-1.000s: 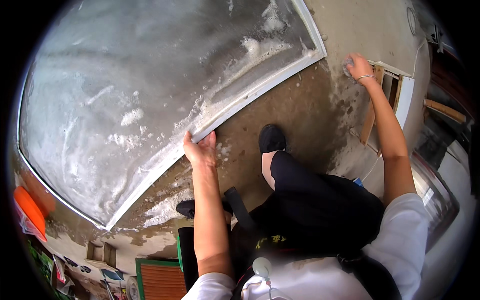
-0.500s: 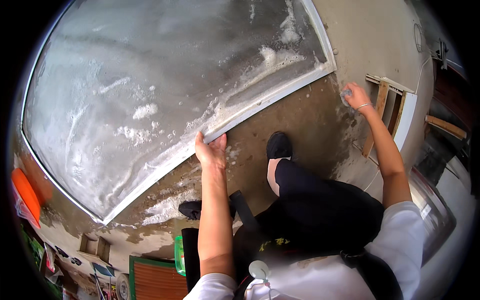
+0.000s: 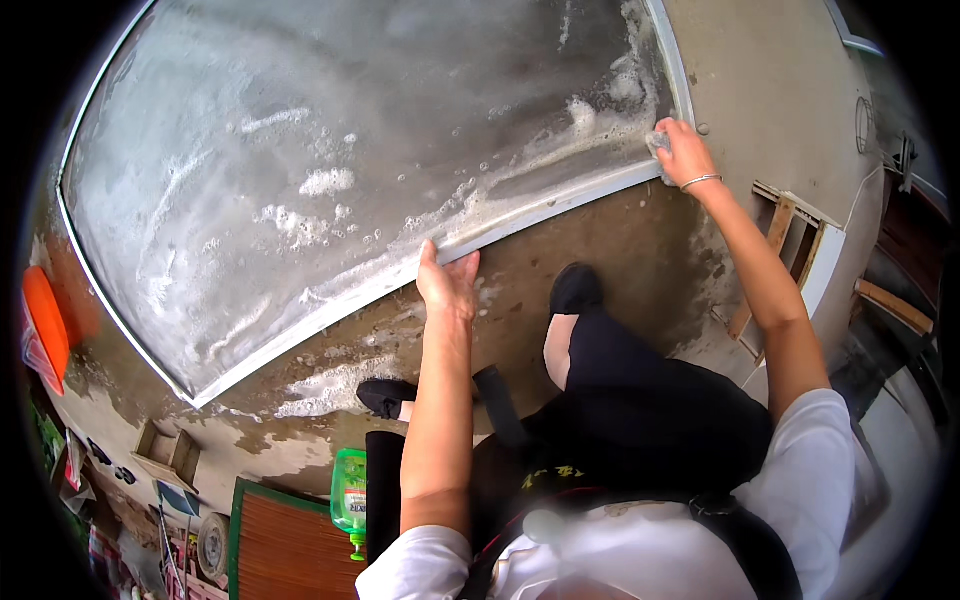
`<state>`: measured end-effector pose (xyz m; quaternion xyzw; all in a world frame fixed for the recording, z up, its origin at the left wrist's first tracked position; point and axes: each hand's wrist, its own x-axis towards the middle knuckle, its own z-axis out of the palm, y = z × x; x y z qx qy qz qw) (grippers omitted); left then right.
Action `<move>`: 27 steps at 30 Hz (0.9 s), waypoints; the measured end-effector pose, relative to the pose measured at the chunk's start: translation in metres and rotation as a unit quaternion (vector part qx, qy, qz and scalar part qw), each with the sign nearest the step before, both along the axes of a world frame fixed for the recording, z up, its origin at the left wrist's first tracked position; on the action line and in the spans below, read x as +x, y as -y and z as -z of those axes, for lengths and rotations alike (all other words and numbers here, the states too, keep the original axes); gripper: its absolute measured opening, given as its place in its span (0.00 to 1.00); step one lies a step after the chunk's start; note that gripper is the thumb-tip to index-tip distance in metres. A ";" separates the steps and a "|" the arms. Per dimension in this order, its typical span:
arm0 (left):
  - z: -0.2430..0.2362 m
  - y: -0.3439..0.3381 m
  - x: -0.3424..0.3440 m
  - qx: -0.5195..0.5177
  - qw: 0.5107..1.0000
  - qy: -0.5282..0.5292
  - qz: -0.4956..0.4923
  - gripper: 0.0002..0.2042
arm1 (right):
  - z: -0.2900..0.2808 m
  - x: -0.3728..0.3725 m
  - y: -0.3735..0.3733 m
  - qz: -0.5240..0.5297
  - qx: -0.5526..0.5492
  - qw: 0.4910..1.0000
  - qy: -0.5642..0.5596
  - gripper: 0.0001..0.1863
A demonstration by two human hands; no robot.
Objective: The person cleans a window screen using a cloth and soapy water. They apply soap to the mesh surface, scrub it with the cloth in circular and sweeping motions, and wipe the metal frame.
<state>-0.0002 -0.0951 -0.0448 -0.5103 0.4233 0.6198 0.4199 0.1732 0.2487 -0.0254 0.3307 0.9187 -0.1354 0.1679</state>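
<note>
A large flat panel [image 3: 380,120] with a white frame lies tilted in front of me, its grey surface wet and streaked with soap foam [image 3: 328,182]. My left hand [image 3: 448,285] grips the near bar of the white frame [image 3: 560,205], thumb on top and fingers underneath. At the frame's near right corner, my right hand [image 3: 688,155] is closed round a crumpled grey scrubber [image 3: 658,143] and presses it to the corner. Part of the scrubber is hidden by the fingers.
Wet concrete with suds [image 3: 335,388] lies under my black shoes [image 3: 576,290]. At right stands a broken wooden frame [image 3: 775,250]. Left are an orange basin [image 3: 46,320] and a small wooden box [image 3: 165,455]. A green soap bottle [image 3: 349,490] stands by a brown board [image 3: 290,540].
My right hand has moved left and up with the scrubber, from beside the panel onto its corner. The left hand keeps its hold on the frame. The whole view has shifted slightly.
</note>
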 end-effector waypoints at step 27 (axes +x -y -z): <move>0.010 -0.001 0.006 -0.055 0.997 -0.004 0.048 0.19 | 0.020 -0.174 -0.153 -0.172 0.190 0.964 -0.075 0.11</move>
